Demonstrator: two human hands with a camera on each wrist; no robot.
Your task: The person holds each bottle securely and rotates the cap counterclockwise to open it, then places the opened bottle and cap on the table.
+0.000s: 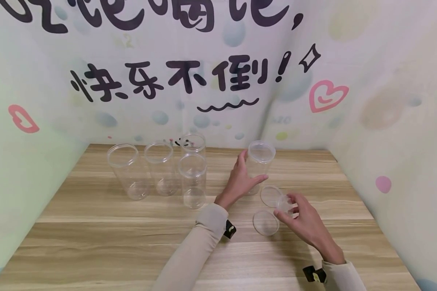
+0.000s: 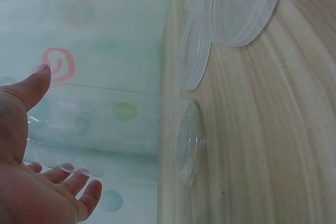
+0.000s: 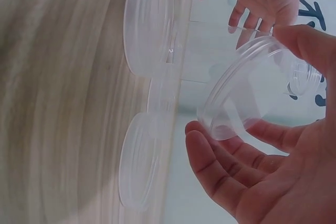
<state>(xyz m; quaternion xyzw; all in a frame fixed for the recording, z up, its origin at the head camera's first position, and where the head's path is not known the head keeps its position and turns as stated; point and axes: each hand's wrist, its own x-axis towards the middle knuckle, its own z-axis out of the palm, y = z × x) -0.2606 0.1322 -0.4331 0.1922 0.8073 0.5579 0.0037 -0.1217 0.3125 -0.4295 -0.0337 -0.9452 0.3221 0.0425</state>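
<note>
Clear lid (image 1: 285, 204) sits pinched in the right hand (image 1: 306, 226), near the wooden table's (image 1: 94, 242) right edge. Left hand (image 1: 240, 180), fingers spread, touches a lidded jar (image 1: 259, 163) toward the back edge, before a printed wall (image 1: 204, 72).

Clear jars (image 1: 193, 180), light woodgrain table (image 1: 113, 234)

The head view looks down and forward from six o'clock over the wooden table (image 1: 105, 238). Each wrist view sits close, rolled sideways near the tabletop. All three share the capped jar (image 1: 259, 166) and loose lids (image 1: 266, 222).
</note>
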